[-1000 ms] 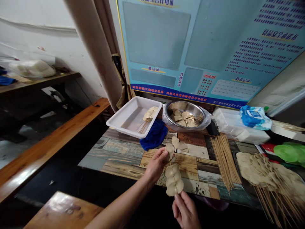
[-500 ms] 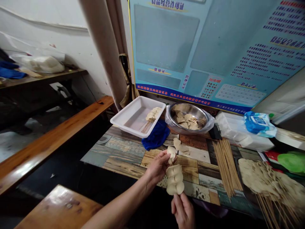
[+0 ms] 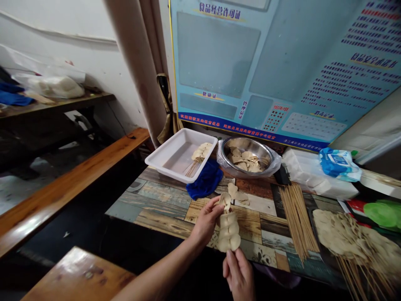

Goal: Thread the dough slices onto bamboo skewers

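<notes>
Between my hands is a skewer of pale, thin round food slices, overlapping in a column and tilted slightly. My right hand pinches its lower end, just below the bottom slice; the stick there is mostly hidden by the fingers. At the top end my left hand is closed on one more pale slice, which is folded and curled against the upper tip. Just beyond the left fingers, a few loose slices lie on the wood-patterned table.
A white tray holds finished skewers. Beside it are a blue cloth and a metal bowl of slices. Bare bamboo sticks lie right of centre. Loaded skewers are piled at far right, near a blue wipes pack.
The slice in my left hand has gone from fairly flat to folded and curled at the skewer's tip. Both hands have shifted only slightly.
</notes>
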The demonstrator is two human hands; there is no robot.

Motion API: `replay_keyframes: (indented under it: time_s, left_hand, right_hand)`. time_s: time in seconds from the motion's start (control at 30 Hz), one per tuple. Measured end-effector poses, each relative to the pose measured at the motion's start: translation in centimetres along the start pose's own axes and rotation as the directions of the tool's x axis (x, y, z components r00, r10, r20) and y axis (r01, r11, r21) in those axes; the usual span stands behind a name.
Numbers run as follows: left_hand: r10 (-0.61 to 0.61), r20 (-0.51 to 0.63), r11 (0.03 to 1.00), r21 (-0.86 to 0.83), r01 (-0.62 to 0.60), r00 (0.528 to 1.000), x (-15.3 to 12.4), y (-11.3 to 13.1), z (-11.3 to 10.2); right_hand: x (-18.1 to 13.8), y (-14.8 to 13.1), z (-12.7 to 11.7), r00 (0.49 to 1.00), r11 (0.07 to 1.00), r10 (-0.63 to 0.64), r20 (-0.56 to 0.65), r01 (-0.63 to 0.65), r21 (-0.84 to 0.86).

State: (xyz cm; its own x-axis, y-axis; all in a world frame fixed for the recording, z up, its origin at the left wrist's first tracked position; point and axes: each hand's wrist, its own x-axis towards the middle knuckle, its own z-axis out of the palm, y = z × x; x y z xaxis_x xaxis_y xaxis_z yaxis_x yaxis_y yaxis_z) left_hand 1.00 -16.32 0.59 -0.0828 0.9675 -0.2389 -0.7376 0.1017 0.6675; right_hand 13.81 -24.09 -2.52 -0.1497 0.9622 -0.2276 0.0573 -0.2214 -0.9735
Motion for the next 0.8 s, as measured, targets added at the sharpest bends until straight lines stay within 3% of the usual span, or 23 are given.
replay_keyframes:
  time_s: [0.3,0.47,0.7,0.8]
  left_hand:
    - [-0.066,-0.026,0.995,-0.075,0.064,0.997,0.2,0.9,0.0]
    - [-0.186,0.098,0.977,-0.090,0.195,0.978,0.2,1.5,0.0]
    - [-0.146,0.035,0.983,-0.105,0.149,0.989,0.9,1.9,-0.5]
    - [-0.164,0.039,0.980,-0.110,0.168,0.986,1.1,1.5,-0.6]
  right_hand:
    - [0.6,-0.8,0.0,0.996,0.999,0.026,0.085,-0.028,0.017]
    - [0.6,-0.4,-0.3,0.993,0.999,0.013,0.118,-0.007,-0.052]
    - [-1.6,1.8,-1.4,0.997,0.993,0.049,-0.066,-0.056,-0.102]
    - [-2.0,2.4,-2.1,0.993,0.991,-0.016,-0.119,0.000,-0.135]
